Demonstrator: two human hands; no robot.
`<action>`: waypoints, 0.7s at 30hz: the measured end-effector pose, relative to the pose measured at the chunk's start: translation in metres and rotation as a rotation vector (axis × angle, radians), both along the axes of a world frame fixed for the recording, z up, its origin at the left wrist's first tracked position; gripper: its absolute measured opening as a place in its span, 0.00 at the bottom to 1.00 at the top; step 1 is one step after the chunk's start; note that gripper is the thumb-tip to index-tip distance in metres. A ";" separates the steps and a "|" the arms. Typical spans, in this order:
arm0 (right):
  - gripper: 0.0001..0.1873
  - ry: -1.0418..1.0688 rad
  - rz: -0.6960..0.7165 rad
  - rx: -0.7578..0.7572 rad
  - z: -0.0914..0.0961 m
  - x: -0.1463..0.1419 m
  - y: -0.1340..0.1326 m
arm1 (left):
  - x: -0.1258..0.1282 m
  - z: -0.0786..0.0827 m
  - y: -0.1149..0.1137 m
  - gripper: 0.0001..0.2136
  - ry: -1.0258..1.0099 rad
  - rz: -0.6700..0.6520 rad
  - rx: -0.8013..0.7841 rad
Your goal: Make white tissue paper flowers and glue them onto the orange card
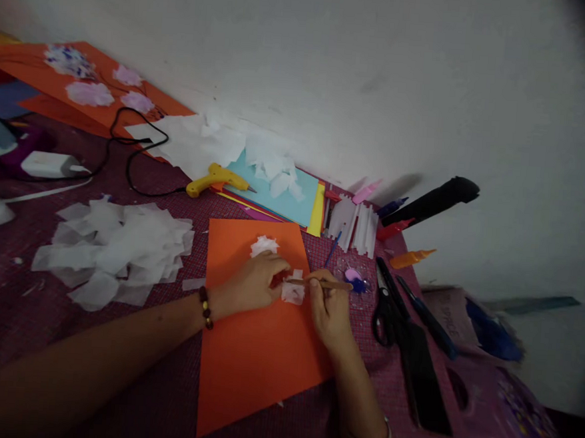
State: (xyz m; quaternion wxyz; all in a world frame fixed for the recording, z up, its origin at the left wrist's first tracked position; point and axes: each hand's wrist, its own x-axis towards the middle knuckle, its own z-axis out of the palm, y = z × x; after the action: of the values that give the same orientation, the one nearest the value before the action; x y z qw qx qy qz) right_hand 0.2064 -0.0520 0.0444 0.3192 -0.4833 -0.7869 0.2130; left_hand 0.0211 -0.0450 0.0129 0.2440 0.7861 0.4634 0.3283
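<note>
You have one brown stick [336, 285] in your right hand [331, 312], which pinches it between the thumb and the fingers. Its long axis lies from left to right, nearly level with the near edge of the tabletop [0, 305], and its tip points left, to your left hand [258, 280]. The stick is above a small white paper piece [293, 295], on one orange sheet [256, 370] in the middle of the tabletop. Your left hand is half curled beside the tip; whether it grips the paper, I cannot tell. Just beyond this hand there is one white paper flower [264, 245]. Towards the left edge lies one pile of white pieces [120, 253], too overlapped for counting. Towards the far edge, you have one yellow glue gun [215, 179]. On the right side is one pair of scissors [383, 302]. At the far left corner, another orange sheet [153, 96] bears four paper flowers [89, 94], three of them pinkish.
</note>
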 end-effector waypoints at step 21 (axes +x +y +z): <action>0.10 0.493 -0.245 -0.062 -0.010 0.025 0.007 | -0.002 0.004 0.001 0.18 0.084 -0.024 0.057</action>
State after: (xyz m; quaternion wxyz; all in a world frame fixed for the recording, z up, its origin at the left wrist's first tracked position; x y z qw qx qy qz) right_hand 0.2313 -0.0454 0.0339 0.5097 -0.5177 -0.6143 0.3079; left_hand 0.0192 -0.0438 0.0164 0.2054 0.8114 0.4542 0.3051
